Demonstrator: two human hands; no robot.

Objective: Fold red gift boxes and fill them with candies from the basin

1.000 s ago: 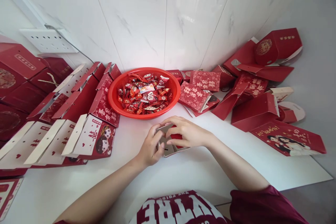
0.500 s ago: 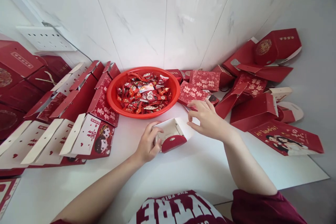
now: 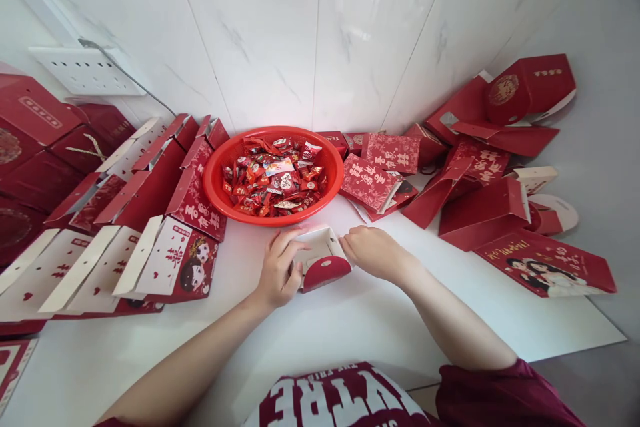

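Observation:
A small red gift box (image 3: 327, 273) with a white inside lies on the white table in front of me, its opening toward me and a rounded red flap at the near side. My left hand (image 3: 281, 268) is closed around the box's left end, fingers over the far edge and thumb at the near side. At the right end, my right hand (image 3: 374, 252) has its fingers curled in against the box's edge, and they hide part of that end. Just behind stands a red plastic basket (image 3: 213, 192) full of wrapped candies (image 3: 280, 180).
Standing red and white gift boxes (image 3: 167, 260) fill the left side in rows. Flattened and half-folded red cartons (image 3: 485, 210) are heaped at right, with patterned ones (image 3: 370, 180) beside the basket. A tiled wall (image 3: 270, 33) with a power socket (image 3: 87, 71) closes the back.
My right hand has moved left and down onto the box's right end, its spread fingers now curled. The white flap that stuck out there no longer shows. My left hand keeps its hold.

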